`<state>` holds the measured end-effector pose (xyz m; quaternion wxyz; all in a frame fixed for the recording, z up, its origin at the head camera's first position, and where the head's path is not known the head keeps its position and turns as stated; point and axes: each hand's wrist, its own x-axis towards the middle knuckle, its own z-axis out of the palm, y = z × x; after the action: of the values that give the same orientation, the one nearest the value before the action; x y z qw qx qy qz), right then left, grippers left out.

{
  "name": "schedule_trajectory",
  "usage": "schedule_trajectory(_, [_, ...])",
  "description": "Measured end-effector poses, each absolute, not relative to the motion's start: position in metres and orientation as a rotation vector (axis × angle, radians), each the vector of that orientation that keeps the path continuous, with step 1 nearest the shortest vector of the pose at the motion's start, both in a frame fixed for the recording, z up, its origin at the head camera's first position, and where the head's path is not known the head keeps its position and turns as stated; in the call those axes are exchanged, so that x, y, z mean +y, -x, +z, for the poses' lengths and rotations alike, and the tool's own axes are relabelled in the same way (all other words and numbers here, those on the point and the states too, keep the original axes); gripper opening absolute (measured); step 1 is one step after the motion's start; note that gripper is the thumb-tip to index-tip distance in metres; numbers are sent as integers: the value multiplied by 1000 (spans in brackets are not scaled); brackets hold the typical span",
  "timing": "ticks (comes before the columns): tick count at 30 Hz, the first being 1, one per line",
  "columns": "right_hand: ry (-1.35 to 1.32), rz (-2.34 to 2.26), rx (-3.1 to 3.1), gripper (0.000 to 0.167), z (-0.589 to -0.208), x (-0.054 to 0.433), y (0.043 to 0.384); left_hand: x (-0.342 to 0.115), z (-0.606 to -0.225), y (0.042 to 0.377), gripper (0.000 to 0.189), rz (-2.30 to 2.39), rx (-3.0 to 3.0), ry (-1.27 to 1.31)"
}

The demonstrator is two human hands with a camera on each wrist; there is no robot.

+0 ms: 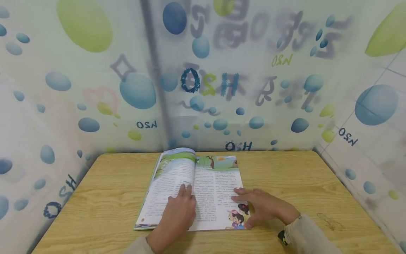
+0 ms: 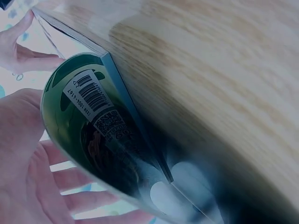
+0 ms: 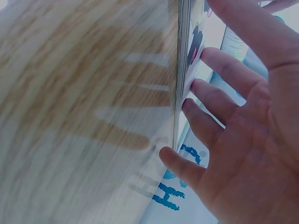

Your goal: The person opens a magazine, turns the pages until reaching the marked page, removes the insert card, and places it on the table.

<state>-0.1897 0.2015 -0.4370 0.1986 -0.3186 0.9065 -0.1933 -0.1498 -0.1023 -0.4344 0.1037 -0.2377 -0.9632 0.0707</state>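
Note:
An open magazine [image 1: 204, 190] lies on the table, with printed text and cartoon children at its lower right corner. My left hand [image 1: 179, 211] rests on the left page beside the fold, its index and middle fingers stretched out. In the left wrist view the green back cover [image 2: 70, 109] bows up and bears a barcode label [image 2: 86, 95]; part of the left hand [image 2: 28, 154] is hidden behind it. My right hand [image 1: 263, 206] is spread at the right page's edge. The right wrist view has its fingertips against the stacked page edges [image 3: 181, 70], gripping nothing.
The wooden table [image 1: 285, 176] extends to both sides of the magazine. Behind it hangs a pale curtain [image 1: 272, 134] printed with blue and green drops and lettering. A dark mark [image 1: 330, 221] shows on the tabletop at the right.

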Motion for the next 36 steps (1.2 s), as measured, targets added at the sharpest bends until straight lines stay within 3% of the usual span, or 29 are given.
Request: schedule_trajectory(36, [878,-554,2543,81,-435,198,190,-106,-439,153,39,27,-2892,687])
